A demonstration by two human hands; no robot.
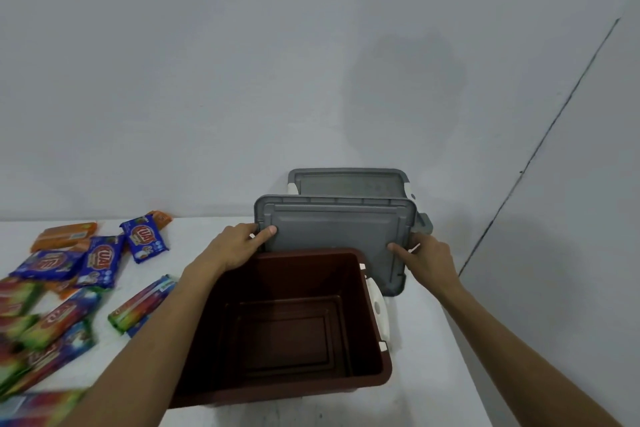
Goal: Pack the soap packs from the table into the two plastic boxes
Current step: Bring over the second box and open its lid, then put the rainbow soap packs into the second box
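Just behind brown box, left hand and right hand grip grey lid.

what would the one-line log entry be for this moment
left hand, right hand: hold grey lid | brown box: open, empty | soap packs: on table

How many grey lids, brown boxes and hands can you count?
Grey lids: 2
Brown box: 1
Hands: 2
Total: 5
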